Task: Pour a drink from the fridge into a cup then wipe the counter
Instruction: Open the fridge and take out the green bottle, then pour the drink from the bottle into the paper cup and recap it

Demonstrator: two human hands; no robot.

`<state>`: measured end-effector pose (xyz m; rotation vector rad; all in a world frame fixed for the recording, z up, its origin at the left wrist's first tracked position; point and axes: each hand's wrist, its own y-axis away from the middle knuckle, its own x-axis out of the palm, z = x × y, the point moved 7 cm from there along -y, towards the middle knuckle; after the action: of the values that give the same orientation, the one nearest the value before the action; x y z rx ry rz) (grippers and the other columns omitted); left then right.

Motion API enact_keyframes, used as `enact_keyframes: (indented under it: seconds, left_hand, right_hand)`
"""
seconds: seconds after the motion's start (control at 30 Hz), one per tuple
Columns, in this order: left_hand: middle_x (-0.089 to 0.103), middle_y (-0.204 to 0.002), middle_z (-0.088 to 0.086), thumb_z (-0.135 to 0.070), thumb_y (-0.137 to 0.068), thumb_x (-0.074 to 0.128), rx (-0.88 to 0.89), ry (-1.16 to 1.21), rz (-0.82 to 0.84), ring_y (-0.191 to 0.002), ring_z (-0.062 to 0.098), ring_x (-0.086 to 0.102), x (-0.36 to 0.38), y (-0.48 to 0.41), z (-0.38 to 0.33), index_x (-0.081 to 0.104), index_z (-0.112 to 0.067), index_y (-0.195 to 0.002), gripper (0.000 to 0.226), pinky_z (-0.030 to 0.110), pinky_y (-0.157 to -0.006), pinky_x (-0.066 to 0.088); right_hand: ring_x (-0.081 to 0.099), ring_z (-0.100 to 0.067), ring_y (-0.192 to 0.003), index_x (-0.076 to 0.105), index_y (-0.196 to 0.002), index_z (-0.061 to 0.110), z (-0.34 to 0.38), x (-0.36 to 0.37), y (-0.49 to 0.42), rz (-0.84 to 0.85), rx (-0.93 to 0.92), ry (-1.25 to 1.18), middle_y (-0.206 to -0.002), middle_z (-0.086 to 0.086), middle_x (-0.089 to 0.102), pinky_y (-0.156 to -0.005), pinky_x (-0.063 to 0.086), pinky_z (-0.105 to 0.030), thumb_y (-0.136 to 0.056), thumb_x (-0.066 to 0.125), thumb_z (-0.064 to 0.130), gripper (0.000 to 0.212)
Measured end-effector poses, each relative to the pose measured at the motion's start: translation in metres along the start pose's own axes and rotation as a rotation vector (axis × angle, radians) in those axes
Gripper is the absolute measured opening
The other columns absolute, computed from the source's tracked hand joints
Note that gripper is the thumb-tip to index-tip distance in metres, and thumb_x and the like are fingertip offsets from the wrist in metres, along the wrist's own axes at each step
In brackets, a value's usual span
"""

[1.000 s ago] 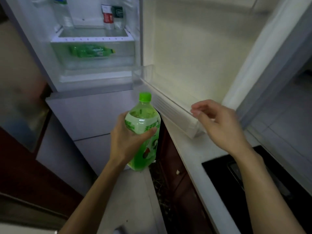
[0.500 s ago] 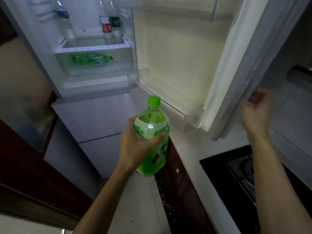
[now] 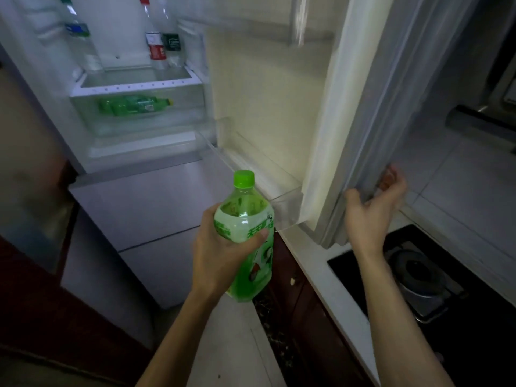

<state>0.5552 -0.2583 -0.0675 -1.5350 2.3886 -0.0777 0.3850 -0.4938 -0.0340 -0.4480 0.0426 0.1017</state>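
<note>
Now, in the head view, the left grip [image 3: 223, 247] is wrapped round the bottle [image 3: 244, 219], thumb across the label. It holds the bottle upright in the air with the green cap [image 3: 244, 178] on, in front of the fridge [image 3: 117, 152] and just left of the near end of the table [image 3: 315, 263].

The right grip [image 3: 372, 208] has changed place. A second ago it lay against the door's inner shelf; half a second ago it was reaching past the door [image 3: 279, 107]. It now clasps the door's outer edge, thumb on the near side and fingers curled round behind. The door itself has swung partway round and blurs with motion.

So the drink is out, and I judge the step in hand to be shutting the fridge. Pouring and wiping are both still to come, and the cap must come off first. Another green bottle [image 3: 134, 106] lies in the drawer inside. A hob [image 3: 418, 277] sits in the table right of the door, under the right forearm.
</note>
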Motion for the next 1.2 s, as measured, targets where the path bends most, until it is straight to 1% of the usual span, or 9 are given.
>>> enact_keyframes:
  seconds: [0.13, 0.27, 0.33, 0.47, 0.57, 0.63, 0.7, 0.9, 1.2]
  left_hand:
    - [0.069, -0.106, -0.009, -0.055, -0.047, 0.086, -0.013, 0.026, -0.018, -0.094, 0.008, 0.069, -0.035, -0.001, 0.014, 0.057, -0.022, -0.120, 0.085, 0.040, -0.080, 0.060]
    - [0.069, -0.105, -0.010, -0.056, -0.048, 0.084, -0.030, -0.013, -0.056, -0.094, 0.007, 0.068, -0.084, 0.001, 0.032, 0.056, -0.023, -0.119, 0.083, 0.041, -0.080, 0.060]
    - [0.068, -0.104, -0.015, -0.056, -0.048, 0.084, -0.024, -0.063, -0.076, -0.093, 0.001, 0.066, -0.111, 0.004, 0.037, 0.056, -0.026, -0.119, 0.082, 0.034, -0.081, 0.058]
    - [0.066, -0.108, -0.014, -0.039, -0.055, 0.093, -0.046, -0.088, -0.139, -0.096, 0.001, 0.064, -0.160, 0.009, 0.050, 0.055, -0.025, -0.121, 0.078, 0.032, -0.084, 0.057]
    - [0.067, -0.109, -0.014, -0.049, -0.052, 0.089, -0.073, -0.080, -0.203, -0.099, 0.005, 0.065, -0.195, 0.014, 0.063, 0.053, -0.030, -0.121, 0.080, 0.038, -0.085, 0.058]
    - [0.067, -0.109, -0.014, -0.055, -0.048, 0.085, -0.101, -0.068, -0.246, -0.099, 0.006, 0.066, -0.215, 0.018, 0.073, 0.053, -0.033, -0.120, 0.082, 0.041, -0.085, 0.058]
    - [0.068, -0.109, -0.013, -0.056, -0.047, 0.085, -0.129, -0.062, -0.296, -0.099, 0.006, 0.066, -0.234, 0.023, 0.082, 0.053, -0.032, -0.122, 0.084, 0.041, -0.085, 0.058]
    - [0.066, -0.108, -0.014, -0.040, -0.053, 0.093, -0.189, -0.116, -0.413, -0.098, 0.004, 0.064, -0.275, 0.033, 0.094, 0.051, -0.036, -0.121, 0.080, 0.036, -0.086, 0.056]
    - [0.066, -0.104, -0.017, -0.048, -0.047, 0.090, -0.228, -0.153, -0.559, -0.094, -0.002, 0.063, -0.309, 0.016, 0.107, 0.053, -0.036, -0.119, 0.082, 0.028, -0.079, 0.055]
  right_hand:
    - [0.044, -0.024, -0.125, 0.037, -0.133, 0.021, 0.023, 0.012, 0.051, -0.028, -0.063, -0.003, -0.131, -0.006, 0.045, -0.104, 0.040, -0.050, -0.083, 0.055, 0.021, 0.054]
    - [0.053, -0.023, -0.104, 0.045, -0.112, 0.019, 0.051, 0.028, 0.089, -0.020, -0.156, 0.030, -0.114, -0.010, 0.052, -0.087, 0.047, -0.049, -0.089, 0.054, 0.019, 0.025]
    - [0.055, -0.025, -0.093, 0.046, -0.108, 0.016, 0.068, 0.043, 0.105, 0.008, -0.241, 0.040, -0.109, -0.013, 0.052, -0.079, 0.049, -0.047, -0.090, 0.056, 0.016, 0.021]
    - [0.052, -0.024, -0.082, 0.055, -0.098, 0.006, 0.104, 0.083, 0.146, 0.068, -0.461, 0.081, -0.107, -0.016, 0.046, -0.069, 0.047, -0.034, -0.085, 0.063, 0.004, 0.015]
    - [0.050, -0.028, -0.084, 0.064, -0.097, 0.004, 0.126, 0.122, 0.176, 0.164, -0.594, 0.111, -0.102, -0.016, 0.041, -0.078, 0.043, -0.021, -0.086, 0.065, 0.003, 0.012]
    - [0.043, -0.019, -0.089, 0.072, -0.103, 0.005, 0.141, 0.151, 0.192, 0.247, -0.681, 0.160, -0.095, -0.018, 0.042, -0.083, 0.034, -0.011, -0.086, 0.066, 0.003, 0.018]
    - [0.039, -0.014, -0.090, 0.074, -0.108, 0.010, 0.156, 0.180, 0.205, 0.336, -0.754, 0.183, -0.092, -0.015, 0.041, -0.077, 0.035, -0.013, -0.088, 0.066, 0.008, 0.022]
    - [0.045, -0.028, -0.082, 0.073, -0.104, 0.016, 0.192, 0.271, 0.234, 0.516, -0.914, 0.217, -0.088, -0.010, 0.041, -0.060, 0.043, -0.038, -0.080, 0.063, 0.009, 0.027]
    - [0.046, -0.025, -0.084, 0.068, -0.109, 0.022, 0.218, 0.397, 0.254, 0.596, -1.200, 0.357, -0.089, -0.007, 0.049, -0.066, 0.030, -0.035, -0.089, 0.049, 0.021, 0.027]
